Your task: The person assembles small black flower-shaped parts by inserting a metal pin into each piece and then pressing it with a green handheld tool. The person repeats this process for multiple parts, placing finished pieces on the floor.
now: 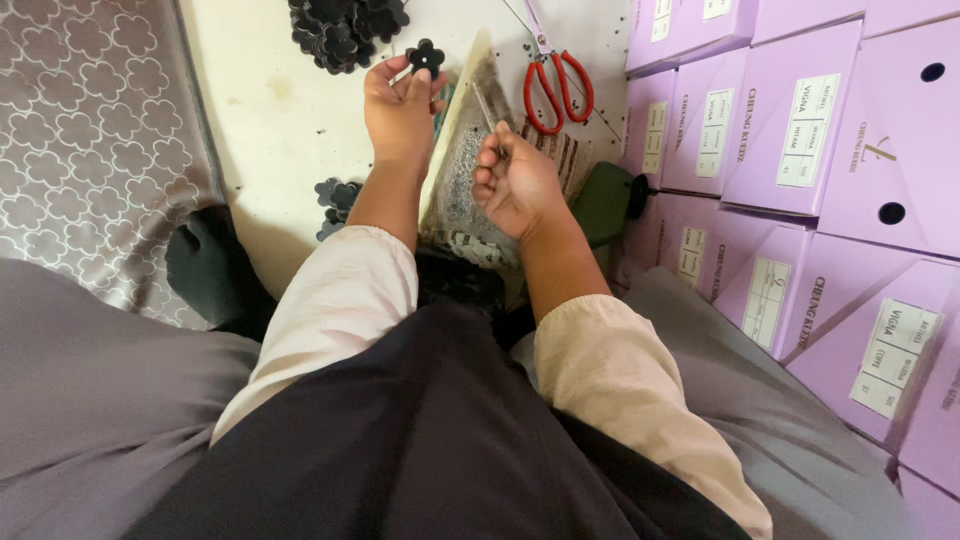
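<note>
I see a matt black flower cutout (426,55) at twelve o'clock, a glossy clear plastic bag (462,165), red-handled metal scissors (556,85) and smooth lilac cardboard boxes (800,130).

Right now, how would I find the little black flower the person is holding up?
Start at the white floor and its big pile of black flower shapes at the top. Just right of the pile, the left hand pinches one black flower by its edge. It alone is lifted, apart from the piles.
</note>
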Demonstrator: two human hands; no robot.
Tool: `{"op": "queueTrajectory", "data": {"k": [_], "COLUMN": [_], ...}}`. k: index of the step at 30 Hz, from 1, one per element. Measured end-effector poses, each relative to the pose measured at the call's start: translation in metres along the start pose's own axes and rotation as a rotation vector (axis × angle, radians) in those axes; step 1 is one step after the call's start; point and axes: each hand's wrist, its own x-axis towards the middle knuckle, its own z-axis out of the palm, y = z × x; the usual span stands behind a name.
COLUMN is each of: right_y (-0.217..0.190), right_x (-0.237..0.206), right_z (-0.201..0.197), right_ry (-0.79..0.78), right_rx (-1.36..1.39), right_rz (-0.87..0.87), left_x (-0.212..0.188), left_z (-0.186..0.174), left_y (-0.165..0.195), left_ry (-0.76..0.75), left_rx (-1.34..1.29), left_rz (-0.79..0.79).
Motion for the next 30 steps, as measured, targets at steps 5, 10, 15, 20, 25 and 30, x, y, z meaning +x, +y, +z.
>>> {"op": "queueTrajectory", "data": {"k": [5,10,15,20,25,30], "right_y": [0.007,0.013,0.019,0.019,0.016,0.034], "right_x": [0.013,0.026,0.034,0.032,0.017,0.005], "right_z": [-0.015,-0.037,-0.051,-0.056,-0.052,-0.057], "right_ry": [0.094,0.233,0.271,0.316,0.351,0.302], "right_rx": [-0.042,-0.080,-0.156,-0.236,-0.223,-0.534], "right_rz": [-0.117,-0.119,-0.158,-0.302,-0.328,-0.330], "left_x": [0.010,0.031,0.045,0.009,-0.046,-0.099], "left_z": [-0.007,-0.014,-0.032,-0.063,-0.112,-0.159], "left_y": [0.004,0.027,0.050,0.054,0.052,0.051], "left_ry": [-0.012,0.145,0.252,0.140,0.026,0.112], "left_rx": [-0.097,-0.068,0.189,0.520,1.055,1.253], "left_rz": [-0.078,-0.105,0.017,-0.065,-0.015,0.233]}}
